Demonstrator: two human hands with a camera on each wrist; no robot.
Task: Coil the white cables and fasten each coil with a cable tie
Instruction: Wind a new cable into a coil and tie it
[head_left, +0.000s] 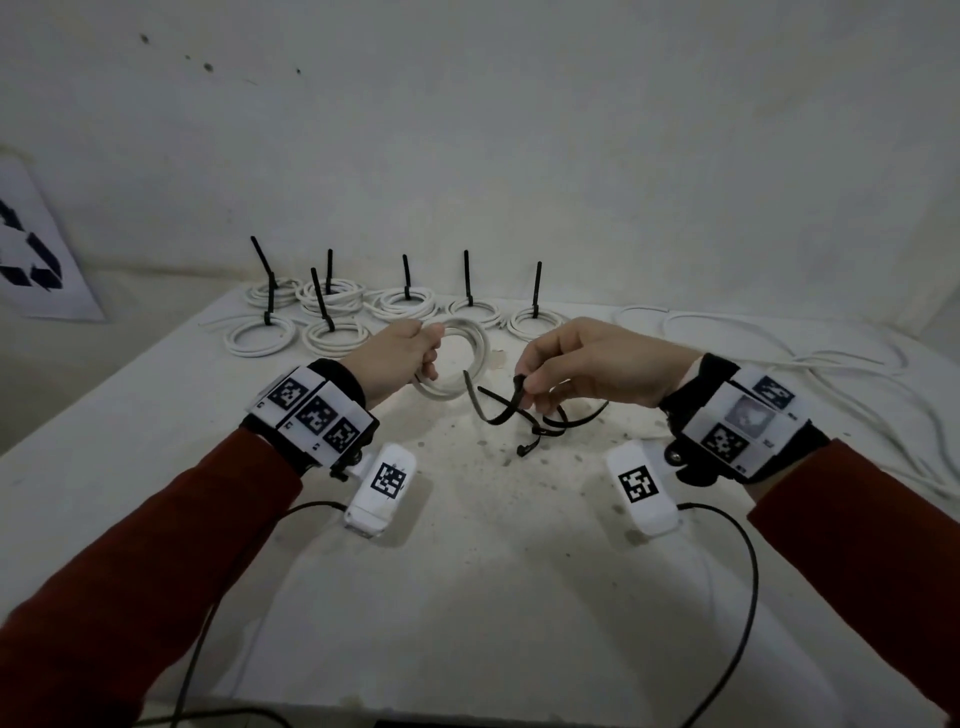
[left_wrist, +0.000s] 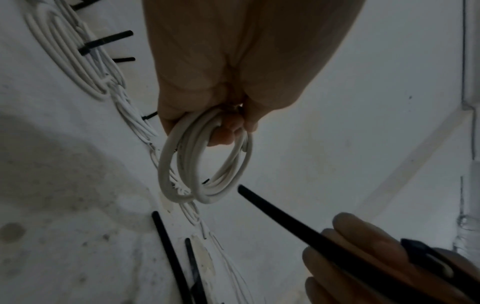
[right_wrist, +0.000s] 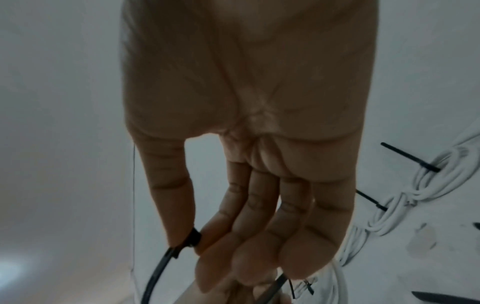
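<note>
Right, left hand grips the white cable coil above the counter | right hand pinches a black cable tie just beside it | tied coils behind.

Head looks down; wrist views close (sharing coil)
</note>
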